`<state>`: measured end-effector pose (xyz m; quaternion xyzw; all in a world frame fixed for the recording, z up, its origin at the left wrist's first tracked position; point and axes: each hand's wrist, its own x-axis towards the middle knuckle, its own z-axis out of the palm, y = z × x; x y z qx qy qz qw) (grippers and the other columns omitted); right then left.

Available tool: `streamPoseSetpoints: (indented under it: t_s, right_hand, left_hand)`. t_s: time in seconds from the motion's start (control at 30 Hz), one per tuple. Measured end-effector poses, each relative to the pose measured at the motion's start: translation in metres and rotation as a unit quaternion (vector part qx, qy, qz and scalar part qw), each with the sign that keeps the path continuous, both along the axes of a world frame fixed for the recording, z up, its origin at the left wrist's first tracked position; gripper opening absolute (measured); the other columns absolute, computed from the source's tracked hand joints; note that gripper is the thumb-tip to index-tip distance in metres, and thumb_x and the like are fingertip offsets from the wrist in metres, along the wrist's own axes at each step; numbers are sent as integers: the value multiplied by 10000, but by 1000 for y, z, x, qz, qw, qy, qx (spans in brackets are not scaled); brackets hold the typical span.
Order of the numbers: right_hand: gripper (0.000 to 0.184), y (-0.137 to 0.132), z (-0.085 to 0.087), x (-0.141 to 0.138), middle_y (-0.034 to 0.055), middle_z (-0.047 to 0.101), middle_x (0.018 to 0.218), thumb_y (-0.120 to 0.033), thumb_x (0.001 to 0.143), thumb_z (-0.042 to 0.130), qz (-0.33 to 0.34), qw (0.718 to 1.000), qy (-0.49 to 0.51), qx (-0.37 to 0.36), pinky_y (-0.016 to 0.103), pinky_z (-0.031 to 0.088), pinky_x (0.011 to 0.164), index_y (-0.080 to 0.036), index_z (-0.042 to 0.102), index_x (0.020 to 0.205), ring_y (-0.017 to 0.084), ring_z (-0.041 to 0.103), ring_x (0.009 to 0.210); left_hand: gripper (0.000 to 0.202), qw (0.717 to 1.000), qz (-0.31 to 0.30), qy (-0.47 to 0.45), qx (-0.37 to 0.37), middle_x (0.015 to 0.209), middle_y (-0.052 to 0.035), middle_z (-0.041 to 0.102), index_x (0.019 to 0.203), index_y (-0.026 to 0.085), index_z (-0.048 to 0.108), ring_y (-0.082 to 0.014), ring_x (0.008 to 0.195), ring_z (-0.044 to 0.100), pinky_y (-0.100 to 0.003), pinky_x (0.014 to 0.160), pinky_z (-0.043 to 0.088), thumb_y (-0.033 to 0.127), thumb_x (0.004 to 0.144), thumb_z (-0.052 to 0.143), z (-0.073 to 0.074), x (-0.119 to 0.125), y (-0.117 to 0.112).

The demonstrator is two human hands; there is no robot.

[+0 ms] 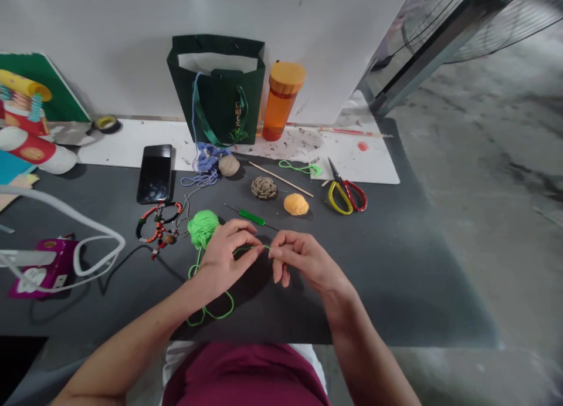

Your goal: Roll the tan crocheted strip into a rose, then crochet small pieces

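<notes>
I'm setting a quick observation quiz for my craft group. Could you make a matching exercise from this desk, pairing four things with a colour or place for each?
Things:
1. Yarn ball
2. Scissors
3. Smartphone
4. Paper bag

Descriptions:
A. Dark green, standing against the white wall
B. Bright green, beside the left hand
C. Red and yellow handles
D. Black, lying flat

Pairs: 1-B, 2-C, 3-D, 4-A

— Left hand (227,260)?
— Pinching green yarn (250,249), strand running across to the right hand (305,263), held at its fingertips.
— Yarn ball (203,229)?
— Just beside the left hand.
— Nearby?
— Green-handled crochet hook (252,217) above the hands; red-and-yellow scissors (346,193) farther right, on a dark mat (373,294).
</notes>
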<state>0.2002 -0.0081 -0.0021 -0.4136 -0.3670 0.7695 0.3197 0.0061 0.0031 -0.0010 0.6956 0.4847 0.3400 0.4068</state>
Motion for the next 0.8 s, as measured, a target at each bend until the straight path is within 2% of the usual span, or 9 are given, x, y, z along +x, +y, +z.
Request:
streamPoseSetpoints:
  t_s: [0.07, 0.13, 0.27, 0.33, 0.4, 0.53, 0.63, 0.73, 0.8]
  right_hand:
    - [415, 1, -3, -3, -27, 687, 495, -522, 729, 834, -31, 998, 47, -12, 162, 419, 378, -184, 594, 744, 69, 549, 349]
    - [419, 3, -6, -6, -34, 677, 484, -507, 703, 858, -55, 995, 74, -26, 144, 391, 365, -181, 596, 721, 53, 522, 336]
    - [399, 4, -9, -11, -42, 652, 458, -483, 702, 865, -73, 992, 90, -47, 117, 328, 350, -174, 614, 715, 32, 491, 327]
    - [399, 4, -11, -13, -45, 642, 449, -486, 697, 866, -78, 992, 93, -47, 117, 313, 349, -175, 617, 718, 32, 482, 326]
    - [396, 4, -12, -13, -45, 638, 446, -484, 697, 865, -82, 991, 94, -44, 121, 303, 347, -177, 617, 720, 35, 475, 327]
    - [394, 5, -13, -13, -49, 617, 426, -476, 694, 867, -88, 990, 98, -43, 124, 301, 356, -174, 613, 703, 32, 452, 323]
    - [408, 4, -11, -14, -64, 597, 406, -483, 670, 884, -98, 990, 97, -38, 119, 310, 358, -173, 619, 691, 17, 415, 303]
    - [408, 1, -10, -16, -62, 599, 404, -494, 674, 880, -98, 991, 87, -23, 117, 296, 338, -175, 626, 687, 19, 418, 296]
    - [396, -2, -11, -18, -45, 629, 428, -486, 688, 875, -90, 994, 68, -9, 122, 313, 332, -174, 630, 685, 31, 456, 307]
  left_hand:
    - [82, 999, 22, -41, 11, 1077, -87, 707, 749, 214, 746, -250, 1044, 659, -471, 1007, 487, 257, 814, 719, -2, 0, 0]
    - [95, 988, 37, -141, -58, 1166, -97, 677, 749, 194, 739, -242, 1042, 671, -437, 953, 546, 277, 793, 756, -3, 0, 2]
    - [235, 877, 23, -379, -295, 1344, -95, 637, 1069, 224, 735, -260, 1186, 651, -229, 629, 577, 295, 845, 718, 3, -2, 7]
    - [292, 827, 25, -452, -334, 1407, -63, 627, 1200, 274, 692, -245, 1251, 632, -164, 537, 518, 274, 915, 624, 9, -5, 9]
    - [286, 811, 34, -500, -304, 1397, -23, 653, 1212, 310, 686, -206, 1199, 671, -186, 602, 555, 276, 956, 562, 12, -8, 10]
    - [258, 867, -11, -486, -106, 991, 6, 803, 1131, 303, 727, -146, 732, 745, -449, 1043, 529, 390, 975, 541, 8, -11, 9]
    - [392, 946, -94, -296, 93, 670, 30, 744, 942, 252, 771, -119, 481, 622, -536, 1219, 312, 436, 1017, 433, 0, -12, 7]
    - [447, 960, -155, -46, 227, 641, 8, 712, 871, 216, 778, -135, 525, 600, -537, 1207, 308, 450, 1011, 424, -7, -12, 5]
    - [467, 957, -144, 52, 245, 831, -66, 767, 1020, 180, 779, -194, 717, 673, -558, 1144, 359, 454, 1016, 401, -10, -9, 2]
